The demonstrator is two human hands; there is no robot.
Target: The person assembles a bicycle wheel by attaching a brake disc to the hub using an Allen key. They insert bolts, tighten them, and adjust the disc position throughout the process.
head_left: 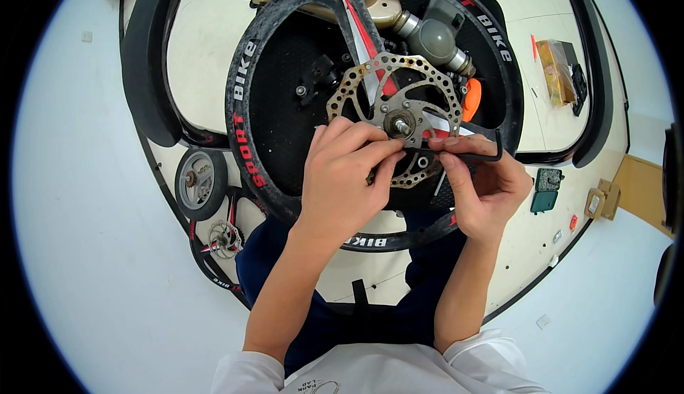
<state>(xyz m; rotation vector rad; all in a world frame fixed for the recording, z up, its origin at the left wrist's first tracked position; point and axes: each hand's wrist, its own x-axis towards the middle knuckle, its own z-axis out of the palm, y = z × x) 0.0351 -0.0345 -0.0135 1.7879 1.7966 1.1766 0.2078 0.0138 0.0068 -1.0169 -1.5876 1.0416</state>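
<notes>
A black bicycle mag wheel point(246, 105) with red and white lettering lies across my lap, over a black surface. Its silver brake disc point(348, 84), full of holes, surrounds the hub axle point(401, 126). My right hand point(488, 191) grips a black L-shaped hex key point(467, 156) between thumb and fingers, its short bent end at the right. My left hand point(345, 169) is closed, thumb and index finger pinched at the key's other end, just below the axle. Whatever sits between those fingertips is hidden.
Through the spokes show a grey-green rounded tool point(434, 40), an orange handle point(471, 100) and small dark parts point(320, 73). A smaller wheel point(199, 184) and another brake disc point(225, 239) lie at left. At right are a green case point(546, 189) and cardboard boxes point(603, 199).
</notes>
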